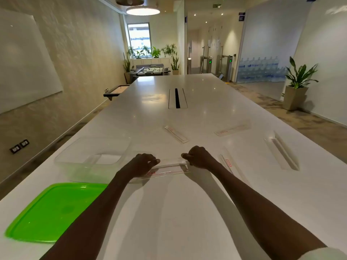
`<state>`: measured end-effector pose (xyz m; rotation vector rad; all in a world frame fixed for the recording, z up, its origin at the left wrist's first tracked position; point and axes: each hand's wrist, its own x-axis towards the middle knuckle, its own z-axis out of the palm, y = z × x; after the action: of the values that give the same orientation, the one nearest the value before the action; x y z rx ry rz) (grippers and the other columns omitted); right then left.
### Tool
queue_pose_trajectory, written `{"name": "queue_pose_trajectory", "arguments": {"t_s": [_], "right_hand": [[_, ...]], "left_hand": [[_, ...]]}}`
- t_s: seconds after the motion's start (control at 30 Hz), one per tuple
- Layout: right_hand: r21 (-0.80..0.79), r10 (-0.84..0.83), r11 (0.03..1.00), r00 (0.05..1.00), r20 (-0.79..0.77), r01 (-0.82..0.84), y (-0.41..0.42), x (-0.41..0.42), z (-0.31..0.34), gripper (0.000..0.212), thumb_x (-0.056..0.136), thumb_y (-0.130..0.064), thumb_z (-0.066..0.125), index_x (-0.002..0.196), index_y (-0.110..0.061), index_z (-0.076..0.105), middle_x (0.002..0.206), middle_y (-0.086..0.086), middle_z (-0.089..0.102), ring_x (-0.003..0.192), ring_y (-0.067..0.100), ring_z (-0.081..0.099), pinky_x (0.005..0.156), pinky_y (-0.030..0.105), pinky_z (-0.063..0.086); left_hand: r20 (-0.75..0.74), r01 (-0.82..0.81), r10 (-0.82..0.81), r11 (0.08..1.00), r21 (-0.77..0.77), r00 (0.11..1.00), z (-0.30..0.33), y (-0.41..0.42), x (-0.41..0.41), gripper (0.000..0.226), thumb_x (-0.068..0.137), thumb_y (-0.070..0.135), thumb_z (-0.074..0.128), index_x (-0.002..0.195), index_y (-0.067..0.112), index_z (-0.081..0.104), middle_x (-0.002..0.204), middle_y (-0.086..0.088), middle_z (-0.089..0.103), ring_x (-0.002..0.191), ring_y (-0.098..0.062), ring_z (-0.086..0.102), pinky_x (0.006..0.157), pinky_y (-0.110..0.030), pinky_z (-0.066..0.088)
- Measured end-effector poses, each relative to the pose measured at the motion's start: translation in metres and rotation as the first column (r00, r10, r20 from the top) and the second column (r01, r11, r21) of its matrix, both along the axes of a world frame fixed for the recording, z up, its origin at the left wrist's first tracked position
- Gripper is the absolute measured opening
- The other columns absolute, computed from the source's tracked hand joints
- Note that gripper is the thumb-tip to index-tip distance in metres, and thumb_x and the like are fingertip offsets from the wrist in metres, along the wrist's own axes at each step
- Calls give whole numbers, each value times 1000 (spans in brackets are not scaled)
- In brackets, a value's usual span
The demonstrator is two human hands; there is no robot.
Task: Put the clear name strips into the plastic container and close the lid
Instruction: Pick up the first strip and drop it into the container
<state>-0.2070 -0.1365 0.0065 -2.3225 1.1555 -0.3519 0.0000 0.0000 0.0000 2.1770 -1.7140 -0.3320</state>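
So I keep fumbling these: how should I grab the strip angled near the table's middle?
Take that strip by its two short ends, one hand on each, from above. It is long, narrow and lies flat, so the ends give the surest hold.

No text legible anywhere. Red printed labels on clear strip held between hands, on strip right of it and on far strip: too blurred to read. Green exit sign at ceiling: lettering too small. Blue wall signs: unreadable.
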Motion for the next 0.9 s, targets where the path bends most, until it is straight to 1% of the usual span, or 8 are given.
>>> {"name": "queue_pose_trajectory", "arguments": {"t_s": [0.07, 0.13, 0.23, 0.3, 0.5, 0.67, 0.77, 0.9], "right_hand": [[97, -30, 995, 999, 41, 26, 1, 1, -5, 48, 92, -39, 52, 68, 1, 67, 74, 12, 72, 80, 28, 65, 84, 38, 52], [196, -85, 978, 991, 100, 64, 5, 2, -9, 46, 91, -36, 53, 74, 3, 70, 74, 10, 74, 71, 23, 62, 77, 36, 52], [347, -223, 929, 946, 235, 133, 6, 0, -15, 46, 86, -39, 63, 80, 6, 70, 75, 13, 75, 49, 18, 55, 50, 26, 46], [457, -327, 874, 894, 307, 163, 5, 0, -16, 44, 82, -34, 71, 86, 11, 69, 71, 15, 72, 46, 18, 55, 46, 24, 44], [690, -545, 715, 705, 453, 109, 8, 1, -17, 35, 80, -9, 77, 102, 13, 63, 91, 27, 69, 73, 27, 68, 84, 42, 60], [816, -654, 578, 582, 483, -28, 13, -6, -12, 11, 77, 13, 69, 86, 9, 65, 88, 26, 68, 73, 29, 70, 66, 31, 62], [838, -675, 538, 547, 495, -95, 11, -12, -14, 15, 76, 20, 65, 83, 7, 65, 92, 25, 70, 84, 33, 70, 75, 35, 62], [854, -676, 506, 558, 481, -122, 8, -19, -22, 22, 80, 15, 65, 94, -1, 63, 89, 19, 74, 85, 28, 72, 70, 31, 59]], "left_hand": [[-26, -49, 49, 999, 7, 998, -2, 3, -1, 37, 96, 47, 44, 103, 21, 69, 107, -2, 70, 101, -24, 61, 89, -39, 48], [-31, -69, 69, 997, 17, 997, -1, 8, -6, 40, 97, 47, 42, 112, 21, 68, 113, -4, 70, 105, -25, 61, 91, -40, 48], [-74, -122, 119, 992, -37, 990, -3, 9, -13, 46, 98, 49, 37, 100, 17, 70, 100, -7, 70, 93, -26, 62, 81, -37, 48], [-94, -172, 163, 981, -94, 982, -5, 9, -17, 47, 99, 46, 36, 79, 14, 64, 82, -8, 65, 81, -27, 59, 70, -34, 43], [-133, -198, 167, 942, -270, 977, -9, 7, -29, 48, 100, 28, 44, 70, -5, 60, 72, -18, 63, 71, -31, 56, 73, -38, 44], [-316, -373, 248, 816, -442, 916, -11, 7, -45, 29, 98, 11, 46, 88, -7, 68, 100, -25, 68, 102, -36, 61, 90, -34, 40], [-435, -511, 326, 746, -428, 839, -12, 7, -57, 29, 99, 9, 42, 111, -2, 66, 127, -22, 60, 132, -31, 45, 109, -35, 31], [-521, -599, 379, 716, -359, 765, -13, 5, -67, 35, 99, 12, 41, 130, 2, 55, 148, -19, 42, 144, -26, 29, 118, -35, 21]]}}
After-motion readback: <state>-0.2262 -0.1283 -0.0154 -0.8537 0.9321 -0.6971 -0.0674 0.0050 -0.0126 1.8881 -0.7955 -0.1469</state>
